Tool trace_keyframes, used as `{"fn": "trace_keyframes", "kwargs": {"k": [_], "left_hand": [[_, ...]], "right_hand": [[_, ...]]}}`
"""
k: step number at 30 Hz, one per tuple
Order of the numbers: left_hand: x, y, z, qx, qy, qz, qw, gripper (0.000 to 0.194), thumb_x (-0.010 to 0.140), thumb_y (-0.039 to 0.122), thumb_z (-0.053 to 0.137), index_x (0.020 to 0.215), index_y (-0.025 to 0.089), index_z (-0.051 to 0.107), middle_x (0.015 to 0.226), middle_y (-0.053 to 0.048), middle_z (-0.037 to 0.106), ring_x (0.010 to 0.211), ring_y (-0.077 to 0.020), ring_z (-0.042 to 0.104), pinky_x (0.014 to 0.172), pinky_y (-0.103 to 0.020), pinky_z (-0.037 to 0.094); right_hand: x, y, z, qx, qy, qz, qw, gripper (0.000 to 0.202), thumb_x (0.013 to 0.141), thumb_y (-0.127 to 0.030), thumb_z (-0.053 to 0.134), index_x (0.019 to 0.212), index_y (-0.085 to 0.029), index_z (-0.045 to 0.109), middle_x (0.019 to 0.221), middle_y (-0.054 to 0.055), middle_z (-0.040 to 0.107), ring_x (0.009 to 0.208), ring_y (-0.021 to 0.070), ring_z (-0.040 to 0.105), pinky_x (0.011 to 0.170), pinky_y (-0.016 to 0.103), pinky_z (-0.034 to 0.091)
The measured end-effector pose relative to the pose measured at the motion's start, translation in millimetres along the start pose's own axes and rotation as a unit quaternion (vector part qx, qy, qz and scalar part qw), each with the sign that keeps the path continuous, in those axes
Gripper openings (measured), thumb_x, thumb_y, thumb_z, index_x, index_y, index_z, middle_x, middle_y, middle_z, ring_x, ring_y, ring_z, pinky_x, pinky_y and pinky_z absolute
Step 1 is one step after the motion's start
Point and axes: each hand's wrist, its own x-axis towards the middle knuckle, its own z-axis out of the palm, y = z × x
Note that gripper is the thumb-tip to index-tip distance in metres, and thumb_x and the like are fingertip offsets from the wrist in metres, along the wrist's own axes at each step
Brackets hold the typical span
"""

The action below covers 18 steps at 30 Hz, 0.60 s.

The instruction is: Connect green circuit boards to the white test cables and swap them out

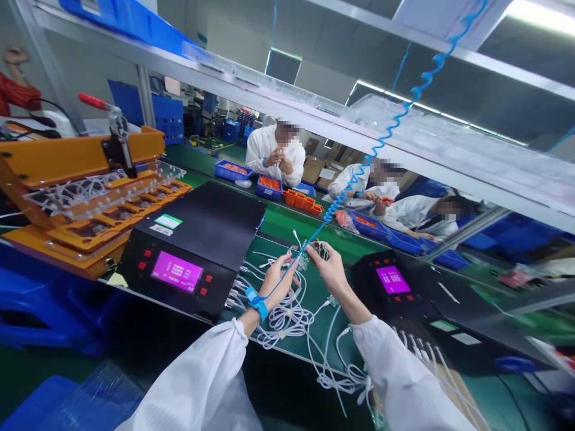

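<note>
My left hand (277, 278), with a blue wrist strap (257, 303) around its wrist, is closed at the near left edge of a small green circuit board (304, 260). My right hand (331, 267) is closed with its thumb and fingers around a small bunch of circuit boards (321, 249), right beside the first one. The fingers partly cover these boards, so their exact grip is hard to see. Below the hands lie coiled white cables (287, 317). Another small board (331, 300) on a white cable lies under my right wrist.
Black test boxes with lit screens stand left (204, 251) and right (420, 293). An orange clamp fixture (90, 221) is at far left. The coiled blue cord (381, 140) runs down across the view. Across the bench, several people in white coats sit behind blue bins (232, 171).
</note>
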Motion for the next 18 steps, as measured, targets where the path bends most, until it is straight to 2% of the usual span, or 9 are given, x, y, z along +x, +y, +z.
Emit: {"fn": "trace_keyframes", "kwargs": {"k": [3,5,8,10,12,15,18], "left_hand": [[-9.0,12.4,2.7,-0.028,-0.02,0.038,0.999,0.05,0.087,0.059,0.068,0.11,0.015,0.068,0.101,-0.007,0.069,0.058,-0.0086,0.061,0.048,-0.02,0.044],[-16.9,20.5,2.7,-0.062,-0.036,0.025,0.997,0.05,0.079,0.06,0.077,0.094,0.014,0.067,0.079,-0.003,0.065,0.055,-0.0078,0.055,0.049,-0.02,0.04],[-28.4,33.6,0.4,-0.138,-0.064,-0.054,0.987,0.064,0.064,0.062,0.087,0.098,0.016,0.06,0.068,0.002,0.06,0.052,-0.0076,0.05,0.047,-0.019,0.035],[-34.9,41.0,-2.7,-0.14,-0.091,-0.09,0.982,0.07,0.059,0.062,0.09,0.1,0.018,0.054,0.065,0.005,0.059,0.051,-0.0075,0.047,0.047,-0.019,0.033],[-40.7,46.3,-7.2,-0.099,-0.121,-0.091,0.984,0.067,0.062,0.063,0.087,0.098,0.019,0.051,0.061,0.006,0.057,0.05,-0.0079,0.046,0.047,-0.019,0.032],[-51.0,52.9,-15.8,0.005,-0.158,-0.052,0.986,0.051,0.074,0.061,0.077,0.092,0.018,0.056,0.061,0.004,0.056,0.052,-0.0102,0.046,0.048,-0.022,0.034],[-65.5,65.5,-25.9,0.134,-0.208,0.0,0.969,0.035,0.082,0.051,0.069,0.084,0.017,0.063,0.076,-0.002,0.064,0.066,-0.0142,0.056,0.059,-0.025,0.043]], "right_hand": [[-30.3,-9.9,9.2,-0.002,-0.038,-0.028,0.999,0.049,0.067,-0.057,0.087,0.089,-0.017,0.071,0.07,-0.003,0.061,0.063,0.0092,0.05,0.058,0.022,0.042],[-45.1,-18.4,14.5,0.038,-0.048,-0.016,0.998,0.048,0.072,-0.06,0.083,0.089,-0.018,0.07,0.066,-0.005,0.058,0.058,0.0082,0.047,0.054,0.021,0.039],[-63.4,-28.6,21.0,0.156,-0.046,0.07,0.984,0.053,0.072,-0.066,0.081,0.092,-0.018,0.069,0.063,-0.004,0.06,0.054,0.0094,0.051,0.049,0.021,0.038],[-75.6,-32.0,24.0,0.215,-0.044,0.13,0.967,0.058,0.069,-0.067,0.083,0.094,-0.017,0.069,0.066,-0.002,0.065,0.056,0.012,0.057,0.048,0.022,0.039],[-89.2,-33.1,25.2,0.246,-0.046,0.163,0.954,0.059,0.066,-0.064,0.086,0.095,-0.015,0.07,0.07,0.001,0.07,0.06,0.0145,0.063,0.049,0.023,0.043],[-112.9,-32.9,23.5,0.269,-0.05,0.164,0.948,0.054,0.069,-0.054,0.089,0.1,-0.014,0.073,0.079,0.004,0.074,0.069,0.0164,0.068,0.057,0.024,0.05],[-139.1,-31.1,19.0,0.291,-0.013,0.177,0.94,0.044,0.072,-0.041,0.091,0.102,-0.014,0.074,0.087,0.004,0.076,0.074,0.0162,0.071,0.064,0.024,0.054]]}}
